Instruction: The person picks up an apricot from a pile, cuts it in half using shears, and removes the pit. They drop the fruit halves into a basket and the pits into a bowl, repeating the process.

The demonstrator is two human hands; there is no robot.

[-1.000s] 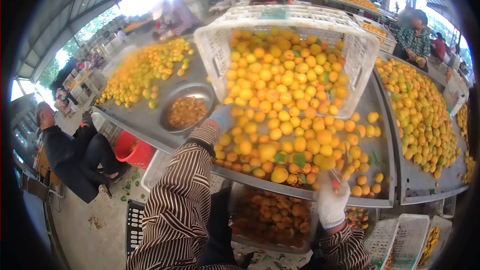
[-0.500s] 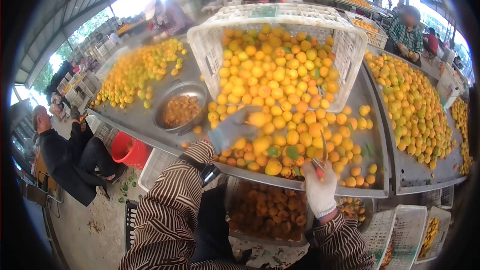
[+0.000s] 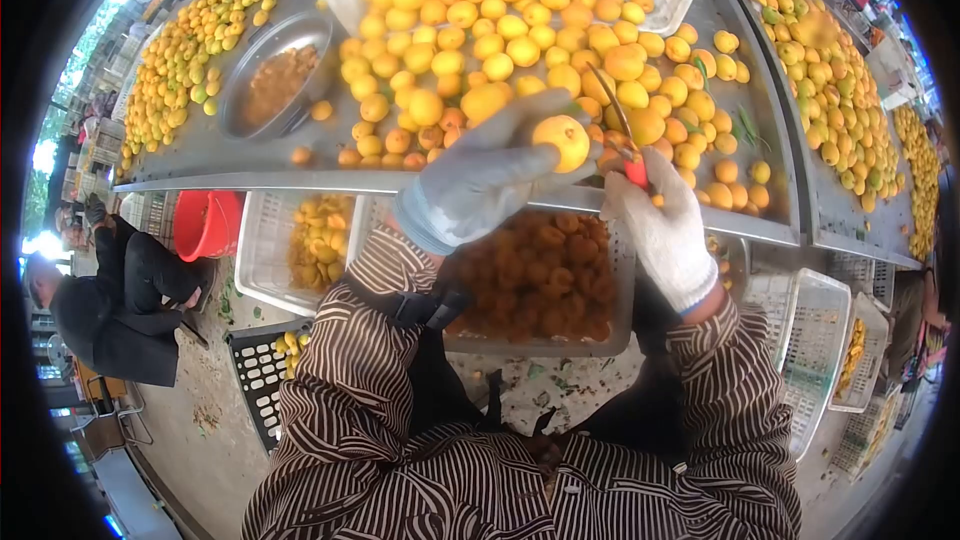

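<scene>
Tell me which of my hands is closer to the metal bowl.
Your left hand. It holds a fruit to the right of the bowl and closer to your body; your right hand, gripping a red-handled tool, is farther right.

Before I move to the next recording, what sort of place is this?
Probably a fruit-processing site: metal tables heaped with yellow-orange fruit, plastic crates around them, and a gloved right hand holding a red-handled blade.

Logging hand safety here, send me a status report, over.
Left hand: holding one apricot. Right hand: gripping red-handled, curved-bladed tool. In the way: left fingers close to the blade.
</scene>
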